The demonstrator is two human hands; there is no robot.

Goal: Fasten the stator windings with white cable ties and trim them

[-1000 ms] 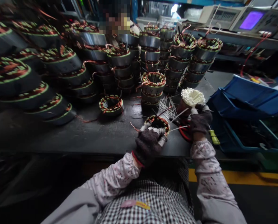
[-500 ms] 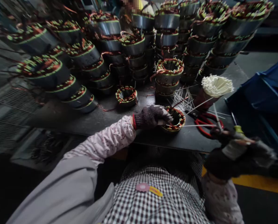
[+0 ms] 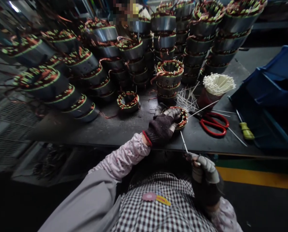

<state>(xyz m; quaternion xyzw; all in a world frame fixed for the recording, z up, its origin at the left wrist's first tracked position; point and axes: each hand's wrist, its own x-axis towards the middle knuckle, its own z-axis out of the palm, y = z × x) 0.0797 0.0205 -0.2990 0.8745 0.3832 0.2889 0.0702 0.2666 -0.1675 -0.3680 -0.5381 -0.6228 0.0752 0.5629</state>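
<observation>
A small motor stator [image 3: 183,120] with copper windings lies on the dark bench near its front edge. My left hand [image 3: 162,126], in a dark glove with light fingertips, grips its near left side and hides much of it. Low in front of the bench edge, my right hand [image 3: 205,172] is closed on a thin white tie cord [image 3: 184,141], which runs up toward the stator. Another white cord [image 3: 204,108] slants from the stator's right side. Red-handled scissors [image 3: 214,124] rest right of the stator.
Stacks of stators [image 3: 163,32] line the back and left; a single one [image 3: 128,101] sits left of my hand. A cup of white cords [image 3: 215,88], loose cords [image 3: 188,96], a yellow-handled screwdriver [image 3: 246,130] and blue bins [image 3: 272,83] are on the right.
My right hand has swung left and inward from beside the screwdriver to in front of the bench, with the cord. The left hand has shifted its hold on the stator.
</observation>
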